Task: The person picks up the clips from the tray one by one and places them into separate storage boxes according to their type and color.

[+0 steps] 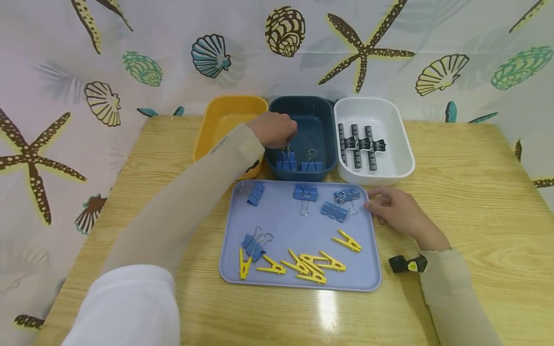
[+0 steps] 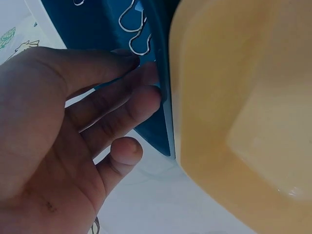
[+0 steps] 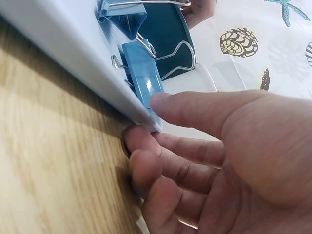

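Observation:
My left hand (image 1: 272, 129) reaches into the dark blue bin (image 1: 322, 108), its fingers loosely bent. In the left wrist view its thumb tip lies right beside the wire handles (image 2: 141, 44) of a binder clip. Blue binder clips (image 1: 311, 166) stand in that bin with their handles up. At the tray's far right corner my right hand (image 1: 396, 209) pinches the rim of the lavender tray (image 1: 277, 226), thumb on top and fingers below. Just inside that corner lies a blue binder clip (image 3: 144, 73), close to the thumb.
The tray also bears several blue binder clips (image 1: 305, 192) and yellow clothespins (image 1: 309, 269). The white bin (image 1: 400, 163) on the right holds three black-and-white patterned clips (image 1: 356, 146). On the left stands the yellow bin (image 1: 235, 102), partly hidden by my left arm. A patterned cloth (image 1: 242, 29) hangs behind.

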{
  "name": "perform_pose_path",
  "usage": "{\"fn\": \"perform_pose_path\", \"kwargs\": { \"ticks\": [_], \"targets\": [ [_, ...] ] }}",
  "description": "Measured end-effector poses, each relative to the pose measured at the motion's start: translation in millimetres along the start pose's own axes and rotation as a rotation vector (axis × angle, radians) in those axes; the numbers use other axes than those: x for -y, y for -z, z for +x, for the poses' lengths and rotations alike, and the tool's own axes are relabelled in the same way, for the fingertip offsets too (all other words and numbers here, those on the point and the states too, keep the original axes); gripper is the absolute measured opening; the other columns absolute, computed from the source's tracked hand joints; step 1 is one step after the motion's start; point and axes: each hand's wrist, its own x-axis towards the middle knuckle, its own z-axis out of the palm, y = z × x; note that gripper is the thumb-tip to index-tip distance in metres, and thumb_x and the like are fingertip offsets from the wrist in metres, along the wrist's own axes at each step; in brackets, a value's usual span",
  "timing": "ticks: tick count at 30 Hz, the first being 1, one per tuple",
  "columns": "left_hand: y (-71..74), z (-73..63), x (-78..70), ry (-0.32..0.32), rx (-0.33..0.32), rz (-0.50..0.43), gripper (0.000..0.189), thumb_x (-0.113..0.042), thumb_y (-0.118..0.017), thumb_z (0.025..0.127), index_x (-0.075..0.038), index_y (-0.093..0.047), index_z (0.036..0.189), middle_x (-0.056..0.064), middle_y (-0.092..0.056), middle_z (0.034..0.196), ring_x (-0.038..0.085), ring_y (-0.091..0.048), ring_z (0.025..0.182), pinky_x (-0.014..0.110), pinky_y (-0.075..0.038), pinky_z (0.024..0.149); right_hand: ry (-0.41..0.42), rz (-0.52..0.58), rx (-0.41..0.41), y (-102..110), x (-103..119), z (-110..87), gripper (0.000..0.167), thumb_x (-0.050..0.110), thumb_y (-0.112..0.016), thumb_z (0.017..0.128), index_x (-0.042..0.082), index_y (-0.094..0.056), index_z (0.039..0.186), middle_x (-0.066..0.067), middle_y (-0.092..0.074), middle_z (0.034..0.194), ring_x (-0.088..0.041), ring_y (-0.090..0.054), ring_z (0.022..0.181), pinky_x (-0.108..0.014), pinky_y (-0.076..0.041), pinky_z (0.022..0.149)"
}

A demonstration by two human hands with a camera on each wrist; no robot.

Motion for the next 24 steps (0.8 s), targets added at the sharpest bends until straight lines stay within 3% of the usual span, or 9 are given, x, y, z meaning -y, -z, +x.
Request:
{"fn": "perform_pose_path", "kwargs": {
  "ticks": [14,24],
  "targets": [
    [0.3,-6.6,7.5,0.036,0.021,-0.044,0.028,-0.012,-0.053,0.096,-0.012,-0.066,0.12,0.005,-0.067,0.118,0.022,-0.063,0.095,0.035,-0.053,0.093,0.006,-0.009,-0.015,-1.9,-2.4,1.0,0.041,0.02,-0.063,0.092,0.0,-0.055,0.127,-0.006,-0.068,0.075,-0.015,-0.059,0.062,-0.025,-0.047,0.056],
    [-0.9,-13.5,12.8,0.011,-0.007,-0.055,0.027,-0.012,-0.049,0.095,-0.011,-0.067,0.115,0.006,-0.067,0.117,0.023,-0.063,0.096,0.035,-0.053,0.091,0.01,-0.017,-0.01,-1.8,-1.9,1.1,0.041,0.021,-0.062,0.092,0.0,-0.055,0.127,-0.005,-0.067,0.073,-0.014,-0.058,0.061,-0.025,-0.046,0.056]
  ]
}}
